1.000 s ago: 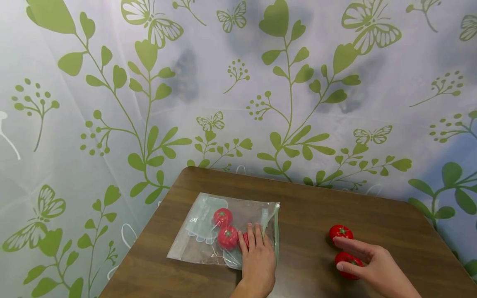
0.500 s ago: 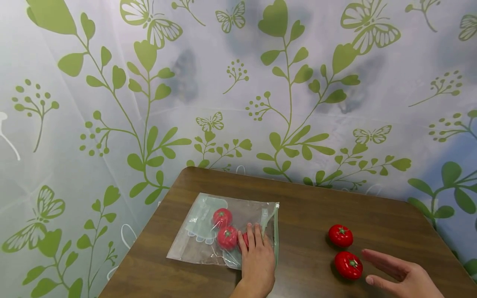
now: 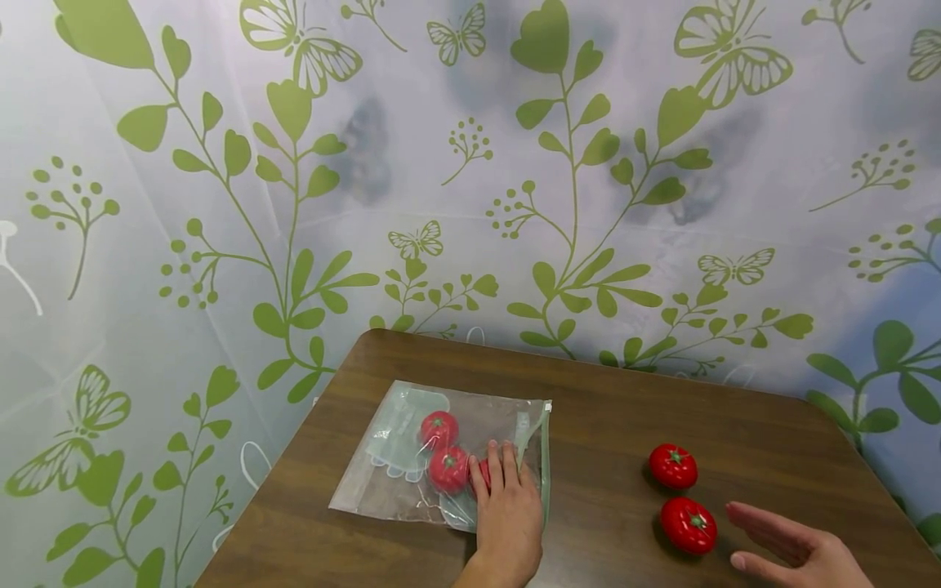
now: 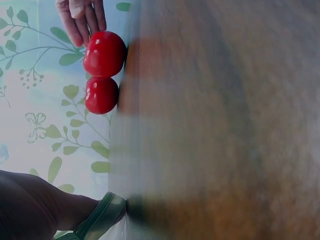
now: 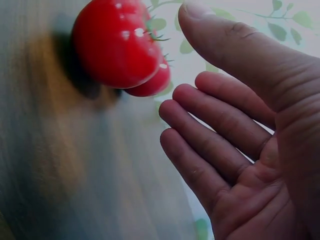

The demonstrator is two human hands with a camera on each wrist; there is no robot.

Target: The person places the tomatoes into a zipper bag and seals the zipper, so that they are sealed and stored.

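Wood-grain worktop (image 3: 610, 425): bagged tomatoes (image 3: 448, 469) seen inside clear slider bag (image 3: 485, 415), pressed by straight-fingered left hand (image 3: 509, 510); two loose tomatoes (image 3: 688, 525) flanked by relaxed, uncurled right hand (image 3: 807, 552).

Can read no text, label, brand, number or sign in any view. On the bag (image 3: 478, 420) at left, can make out pale markings (image 3: 404, 418), but too faint and small to tell as lettering or not.
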